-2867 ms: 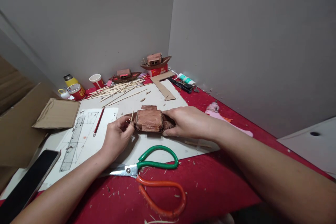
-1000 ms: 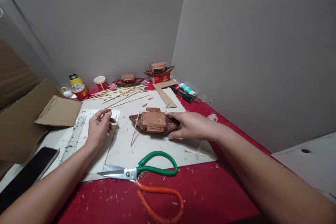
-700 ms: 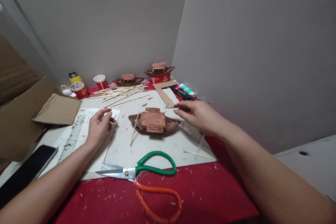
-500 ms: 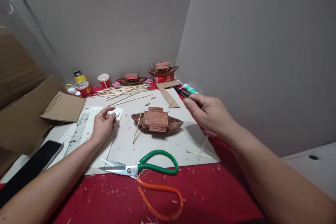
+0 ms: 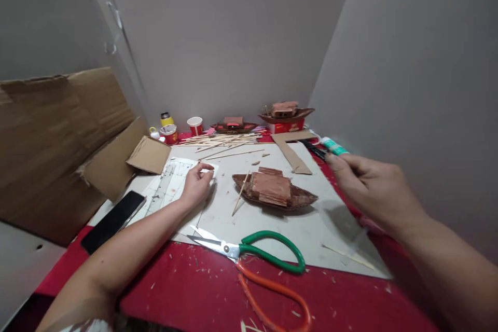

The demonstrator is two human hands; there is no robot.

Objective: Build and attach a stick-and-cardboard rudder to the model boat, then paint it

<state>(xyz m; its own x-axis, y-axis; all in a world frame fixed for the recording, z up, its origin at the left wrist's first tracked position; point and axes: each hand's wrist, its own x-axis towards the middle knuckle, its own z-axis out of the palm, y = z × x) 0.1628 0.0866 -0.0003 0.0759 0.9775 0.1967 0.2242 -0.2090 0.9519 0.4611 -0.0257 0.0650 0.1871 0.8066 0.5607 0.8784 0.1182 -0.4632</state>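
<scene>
A brown model boat (image 5: 272, 193) with a plank roof sits on the white board (image 5: 311, 231). A thin stick (image 5: 238, 198) leans against its left end. My left hand (image 5: 198, 184) rests on the drawing sheet (image 5: 169, 187) to the boat's left. Its fingers are curled, with thumb and forefinger close together, and what they hold is hidden. My right hand (image 5: 369, 187) hovers right of the boat with nothing in it. Its fingers reach toward the green-and-white glue tube (image 5: 334, 146) and the black tool (image 5: 314, 149), without touching either.
Green-and-orange scissors (image 5: 268, 262) lie near the front edge. A phone (image 5: 112, 220) and cardboard box (image 5: 148, 154) are at the left. Loose sticks (image 5: 221, 141), cups (image 5: 195, 125), two finished boats (image 5: 286, 110) and a cardboard strip (image 5: 292, 153) line the back wall.
My left hand dropped the stick and moved onto the drawing sheet. My right hand let go of the boat and moved back and right toward the tube. The view swung left.
</scene>
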